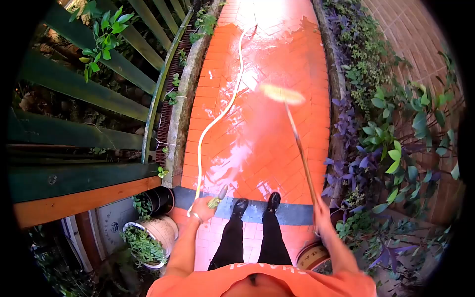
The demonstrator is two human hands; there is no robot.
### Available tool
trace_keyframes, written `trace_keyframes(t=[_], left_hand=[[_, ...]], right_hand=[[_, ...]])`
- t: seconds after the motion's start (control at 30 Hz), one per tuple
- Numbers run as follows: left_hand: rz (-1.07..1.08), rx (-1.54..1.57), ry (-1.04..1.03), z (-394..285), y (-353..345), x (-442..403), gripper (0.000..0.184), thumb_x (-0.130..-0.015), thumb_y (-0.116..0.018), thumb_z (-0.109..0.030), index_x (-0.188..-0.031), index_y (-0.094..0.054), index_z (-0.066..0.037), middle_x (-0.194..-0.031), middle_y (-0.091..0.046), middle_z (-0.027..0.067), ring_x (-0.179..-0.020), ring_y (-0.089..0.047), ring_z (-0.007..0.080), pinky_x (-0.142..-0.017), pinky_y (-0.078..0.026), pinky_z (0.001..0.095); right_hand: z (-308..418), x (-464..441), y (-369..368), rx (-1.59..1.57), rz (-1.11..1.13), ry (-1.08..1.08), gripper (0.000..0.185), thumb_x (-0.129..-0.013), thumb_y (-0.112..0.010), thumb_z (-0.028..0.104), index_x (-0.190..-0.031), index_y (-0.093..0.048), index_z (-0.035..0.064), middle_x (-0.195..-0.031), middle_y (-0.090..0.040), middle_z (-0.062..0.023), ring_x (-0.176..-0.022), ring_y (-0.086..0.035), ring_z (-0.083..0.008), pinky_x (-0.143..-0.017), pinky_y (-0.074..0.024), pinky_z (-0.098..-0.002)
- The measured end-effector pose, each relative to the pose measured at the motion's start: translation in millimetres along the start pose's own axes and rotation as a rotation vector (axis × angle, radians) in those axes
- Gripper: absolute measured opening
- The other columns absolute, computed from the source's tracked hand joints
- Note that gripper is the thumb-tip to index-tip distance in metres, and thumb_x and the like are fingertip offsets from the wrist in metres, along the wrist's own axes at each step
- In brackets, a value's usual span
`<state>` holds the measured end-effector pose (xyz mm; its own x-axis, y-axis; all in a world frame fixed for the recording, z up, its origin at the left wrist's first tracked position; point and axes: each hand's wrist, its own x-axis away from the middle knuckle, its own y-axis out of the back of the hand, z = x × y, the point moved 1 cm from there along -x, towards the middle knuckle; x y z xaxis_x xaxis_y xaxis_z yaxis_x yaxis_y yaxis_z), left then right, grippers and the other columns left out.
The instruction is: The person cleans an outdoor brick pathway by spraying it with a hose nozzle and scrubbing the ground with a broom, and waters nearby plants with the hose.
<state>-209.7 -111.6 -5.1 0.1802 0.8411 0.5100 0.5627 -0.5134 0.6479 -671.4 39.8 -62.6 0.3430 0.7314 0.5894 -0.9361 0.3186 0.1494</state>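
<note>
My left hand (203,210) is closed around a hose nozzle (217,197) with a green and grey body, its tip aimed forward over the path. From that hand a pale cream hose (218,117) curves away along the left part of the wet red tiles. In my right hand (322,217) is the long wooden handle of a push broom (302,154). The broom's pale yellow head (282,94), blurred, is at the wet tiles ahead, right of the hose. Fingers of both hands are partly hidden by the grip and distance.
Wet red brick path (267,168) runs ahead between stone curbs, crossed by a dark grey strip (297,213) at my feet. A green slatted fence (84,129) borders the left. Potted plants (153,242) stand lower left, another pot (313,255) lower right. Purple and green plants (366,143) line the right.
</note>
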Motion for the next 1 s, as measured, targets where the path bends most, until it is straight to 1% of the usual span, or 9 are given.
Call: trace_keyframes(t=[0.13,0.27,0.43,0.5,0.6,0.73,0.87,0.9,1.0], left_hand=[[0.118,-0.058,-0.027,4.9,-9.4,-3.3,0.013,-0.071,-0.058,-0.021,-0.075,-0.063,-0.010,-0.072,-0.062,0.0189,-0.073,-0.060,0.0400,-0.065,-0.046,0.0468],[0.124,-0.018,-0.131,-37.4,-32.6,-12.7,0.010,-0.070,-0.060,-0.019,-0.074,-0.061,-0.009,-0.068,-0.061,0.0174,-0.068,-0.059,0.0392,-0.061,-0.046,0.0448],[0.075,0.046,-0.017,-40.3,-54.0,-25.8,0.017,-0.071,-0.061,-0.025,-0.084,-0.066,-0.013,-0.073,-0.062,0.0196,-0.073,-0.060,0.0411,-0.066,-0.048,0.0476],[-0.145,0.064,0.121,-15.9,-45.2,-26.6,0.017,-0.071,-0.062,-0.024,-0.080,-0.066,-0.011,-0.071,-0.062,0.0201,-0.071,-0.061,0.0400,-0.063,-0.047,0.0464],[-0.455,0.131,0.221,35.4,-8.2,-17.5,0.016,-0.072,-0.063,-0.023,-0.075,-0.065,-0.008,-0.068,-0.060,0.0207,-0.067,-0.060,0.0395,-0.060,-0.047,0.0452],[-0.639,0.498,0.301,100.7,7.3,-10.6,0.020,-0.076,-0.061,-0.010,-0.058,-0.052,-0.009,-0.050,-0.050,-0.0015,-0.043,-0.046,0.0074,-0.038,-0.036,0.0241],[-0.571,0.568,0.357,95.2,-10.4,-19.8,0.014,-0.072,-0.066,-0.014,-0.067,-0.062,-0.002,-0.054,-0.053,0.0048,-0.052,-0.048,0.0105,-0.049,-0.041,0.0330],[-0.663,0.441,0.175,71.4,-8.6,-22.7,0.016,-0.072,-0.066,-0.017,-0.067,-0.061,-0.002,-0.054,-0.052,0.0057,-0.051,-0.048,0.0118,-0.049,-0.041,0.0338],[-0.623,0.471,0.195,48.6,-3.4,-24.1,0.019,-0.071,-0.066,-0.019,-0.067,-0.060,-0.001,-0.054,-0.052,0.0082,-0.050,-0.049,0.0135,-0.050,-0.041,0.0350]], right_hand=[[41.8,196.7,0.2,0.320,-0.030,-0.243,0.043,-0.097,-0.045,0.017,-0.139,-0.040,0.0202,-0.057,-0.043,0.0052,-0.039,-0.038,-0.0060,-0.034,-0.0319,-0.0221],[95.0,166.9,-35.4,0.384,0.081,-0.532,0.043,-0.095,-0.042,0.014,-0.138,-0.040,0.0167,-0.057,-0.047,0.0028,-0.043,-0.045,-0.0072,-0.036,-0.0382,-0.0255],[33.0,-25.2,-29.0,0.559,-0.063,0.190,0.037,-0.094,-0.041,0.016,-0.130,-0.049,0.0126,-0.057,-0.051,-0.0057,-0.039,-0.048,-0.0172,-0.037,-0.0396,-0.0358],[116.3,-80.0,-49.1,0.474,-0.067,-0.068,0.039,-0.092,-0.041,0.016,-0.131,-0.046,0.0142,-0.053,-0.050,-0.0101,-0.038,-0.052,-0.0199,-0.034,-0.0398,-0.0352],[100.0,-100.0,-47.2,0.575,-0.039,0.351,0.041,-0.094,-0.042,0.012,-0.134,-0.043,0.0147,-0.050,-0.043,-0.0005,-0.035,-0.039,-0.0106,-0.032,-0.0360,-0.0267],[108.0,78.2,-29.2,0.701,0.003,0.125,0.045,-0.090,-0.043,0.008,-0.135,-0.039,0.0035,-0.085,-0.056,-0.0273,-0.072,-0.059,-0.0247,-0.066,-0.0461,-0.0357],[28.0,124.5,-32.4,0.805,0.078,0.492,0.044,-0.091,-0.046,0.011,-0.134,-0.043,0.0066,-0.081,-0.059,-0.0209,-0.063,-0.059,-0.0211,-0.059,-0.0504,-0.0361],[25.3,116.9,-50.6,0.697,0.103,0.092,0.044,-0.091,-0.046,0.013,-0.135,-0.042,0.0103,-0.072,-0.056,-0.0152,-0.056,-0.057,-0.0180,-0.051,-0.0489,-0.0345],[58.0,43.1,-110.5,0.369,0.219,-0.197,0.046,-0.093,-0.046,0.017,-0.139,-0.039,0.0201,-0.052,-0.041,0.0003,-0.039,-0.044,-0.0093,-0.033,-0.0381,-0.0273]])
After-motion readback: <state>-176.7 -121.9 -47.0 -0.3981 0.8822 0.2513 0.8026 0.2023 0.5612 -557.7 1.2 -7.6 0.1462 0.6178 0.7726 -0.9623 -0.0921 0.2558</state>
